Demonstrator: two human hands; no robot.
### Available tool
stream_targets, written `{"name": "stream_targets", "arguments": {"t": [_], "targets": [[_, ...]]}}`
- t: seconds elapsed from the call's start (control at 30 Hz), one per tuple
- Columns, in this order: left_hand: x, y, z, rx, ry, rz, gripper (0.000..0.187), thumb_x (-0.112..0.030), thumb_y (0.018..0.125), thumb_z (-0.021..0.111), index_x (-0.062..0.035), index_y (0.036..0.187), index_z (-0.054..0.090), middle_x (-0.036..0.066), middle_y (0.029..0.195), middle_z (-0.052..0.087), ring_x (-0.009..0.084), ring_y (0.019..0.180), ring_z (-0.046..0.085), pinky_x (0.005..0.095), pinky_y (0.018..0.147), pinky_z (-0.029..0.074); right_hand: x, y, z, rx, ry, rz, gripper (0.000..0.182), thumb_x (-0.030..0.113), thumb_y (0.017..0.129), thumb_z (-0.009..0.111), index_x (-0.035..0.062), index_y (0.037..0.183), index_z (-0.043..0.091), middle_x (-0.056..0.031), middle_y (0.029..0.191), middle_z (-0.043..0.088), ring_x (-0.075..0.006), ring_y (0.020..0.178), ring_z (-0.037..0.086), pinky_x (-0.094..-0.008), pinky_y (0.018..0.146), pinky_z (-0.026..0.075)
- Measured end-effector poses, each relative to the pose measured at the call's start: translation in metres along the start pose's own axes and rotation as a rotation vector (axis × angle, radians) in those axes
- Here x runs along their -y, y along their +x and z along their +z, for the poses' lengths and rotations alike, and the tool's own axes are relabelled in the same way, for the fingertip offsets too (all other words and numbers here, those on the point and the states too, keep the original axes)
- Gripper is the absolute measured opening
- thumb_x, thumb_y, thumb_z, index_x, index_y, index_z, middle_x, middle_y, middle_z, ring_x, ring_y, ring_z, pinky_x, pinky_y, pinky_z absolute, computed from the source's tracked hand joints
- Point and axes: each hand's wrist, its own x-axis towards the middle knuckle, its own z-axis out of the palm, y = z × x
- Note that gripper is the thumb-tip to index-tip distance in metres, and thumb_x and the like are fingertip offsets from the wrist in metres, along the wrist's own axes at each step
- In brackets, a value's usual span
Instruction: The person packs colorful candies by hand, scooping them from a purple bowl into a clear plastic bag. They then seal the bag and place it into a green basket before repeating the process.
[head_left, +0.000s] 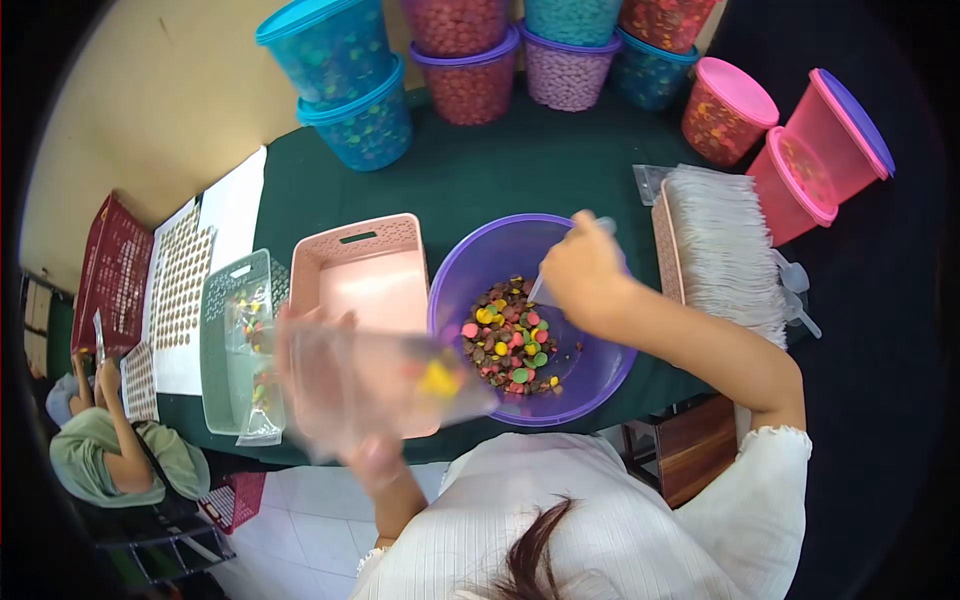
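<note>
My left hand (372, 455) grips a clear plastic bag (440, 400), blurred by motion, over the front of the pink basket (360, 270). A few yellow and dark candies show at the bag's right end. Over the right side of the purple bowl (600, 375), my right hand (583, 275) is closed around a clear scoop (541, 292). Its handle end sticks out above my fist, and its lower part points down toward the candies. What the scoop holds I cannot make out. Brown, pink, yellow and green candies (515, 340) lie in the bowl.
Left stands a green basket (218, 370) with filled bags (262, 400). A stack of clear bags (725, 250) fills a basket at right, beside spare scoops (795, 280). Lidded tubs (360, 125) line the back. Sticker sheets (180, 275) and another person (120, 460) are far left.
</note>
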Motion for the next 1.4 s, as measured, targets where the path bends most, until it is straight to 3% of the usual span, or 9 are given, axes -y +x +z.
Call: {"name": "stream_targets", "arguments": {"t": [0.13, 0.2, 0.3, 0.7, 0.93, 1.03, 1.1, 1.2, 1.4], "targets": [[-0.024, -0.008, -0.020, 0.081, -0.001, 0.045, 0.100, -0.046, 0.047, 0.074, 0.0059, 0.121, 0.033, 0.017, 0.110, 0.043, 0.0257, 0.103, 0.045, 0.0346, 0.089, 0.034, 0.033, 0.062, 0.060, -0.010, -0.211, 0.007, 0.015, 0.019, 0.073, 0.054, 0.0141, 0.080, 0.067, -0.0012, 0.078, 0.064, -0.0165, 0.081, 0.058, -0.0322, 0.078, 0.028], [-0.022, 0.003, -0.052, 0.846, 0.371, -0.169, 0.099, -0.041, 0.038, 0.078, 0.0063, 0.116, 0.040, 0.017, 0.104, 0.047, 0.0268, 0.094, 0.048, 0.0350, 0.081, 0.037, 0.038, 0.074, 0.069, -0.010, -0.209, -0.021, 0.016, 0.019, 0.073, 0.054, 0.0140, 0.082, 0.067, -0.0016, 0.079, 0.064, -0.0174, 0.082, 0.058, -0.0321, 0.079, 0.028], [0.003, -0.005, -0.044, 1.009, 0.344, -0.251, 0.087, -0.029, 0.039, 0.079, 0.0044, 0.112, 0.044, 0.016, 0.098, 0.051, 0.0264, 0.090, 0.050, 0.0341, 0.080, 0.037, 0.039, 0.081, 0.074, 0.086, -0.111, -0.076, 0.017, 0.019, 0.073, 0.055, 0.0124, 0.083, 0.066, -0.0028, 0.080, 0.064, -0.0191, 0.082, 0.059, -0.0342, 0.083, 0.030], [0.013, -0.017, -0.048, 0.937, 0.300, -0.362, 0.090, -0.027, 0.040, 0.079, 0.0009, 0.117, 0.041, 0.015, 0.098, 0.051, 0.0262, 0.094, 0.050, 0.0350, 0.084, 0.037, 0.035, 0.085, 0.082, 0.739, 0.323, -0.341, 0.025, 0.013, 0.068, 0.050, 0.0050, 0.087, 0.064, -0.0077, 0.081, 0.064, -0.0211, 0.083, 0.059, -0.0416, 0.074, 0.041], [-0.005, -0.006, -0.059, 0.934, 0.322, -0.258, 0.100, -0.032, 0.034, 0.082, 0.0032, 0.118, 0.039, 0.017, 0.102, 0.050, 0.0269, 0.096, 0.050, 0.0366, 0.084, 0.037, -0.009, 0.051, 0.041, 0.473, 0.647, -0.361, 0.026, 0.027, 0.074, 0.048, 0.0086, 0.086, 0.063, -0.0044, 0.074, 0.062, -0.0213, 0.079, 0.056, -0.0413, 0.084, 0.032], [-0.014, -0.005, -0.064, 0.664, 0.184, -0.188, 0.110, -0.037, 0.033, 0.084, 0.0053, 0.122, 0.034, 0.018, 0.108, 0.047, 0.0291, 0.100, 0.049, 0.0378, 0.087, 0.036, -0.031, 0.030, 0.032, 0.260, 0.873, -0.377, 0.030, 0.029, 0.078, 0.046, 0.0043, 0.084, 0.061, -0.0047, 0.067, 0.057, -0.0192, 0.070, 0.054, -0.0338, 0.075, 0.038], [-0.010, -0.005, -0.061, 0.039, -0.222, -0.336, 0.105, -0.034, 0.045, 0.080, 0.0070, 0.125, 0.026, 0.018, 0.117, 0.040, 0.0302, 0.108, 0.041, 0.0390, 0.092, 0.032, -0.045, 0.010, 0.017, 0.144, 1.107, -0.431, 0.028, 0.025, 0.081, 0.045, 0.0010, 0.081, 0.058, -0.0049, 0.061, 0.051, -0.0140, 0.061, 0.050, -0.0275, 0.061, 0.039], [-0.021, 0.001, -0.013, 0.155, -0.158, 0.123, 0.101, -0.034, 0.051, 0.077, 0.0058, 0.126, 0.023, 0.017, 0.119, 0.038, 0.0285, 0.111, 0.040, 0.0387, 0.092, 0.034, -0.067, -0.011, 0.011, -0.005, 1.243, -0.389, 0.026, 0.022, 0.080, 0.046, -0.0010, 0.080, 0.057, -0.0071, 0.060, 0.049, -0.0120, 0.056, 0.044, -0.0292, 0.054, 0.038], [0.046, -0.014, 0.026, 0.468, 0.452, -0.048, 0.081, -0.021, 0.056, 0.078, 0.0007, 0.122, 0.036, 0.015, 0.111, 0.044, 0.0267, 0.101, 0.048, 0.0357, 0.088, 0.037, -0.101, -0.049, -0.014, -0.274, 1.049, -0.068, 0.028, 0.019, 0.079, 0.045, -0.0054, 0.071, 0.055, -0.0096, 0.052, 0.045, -0.0135, 0.051, 0.042, -0.0311, 0.050, 0.036]]}}
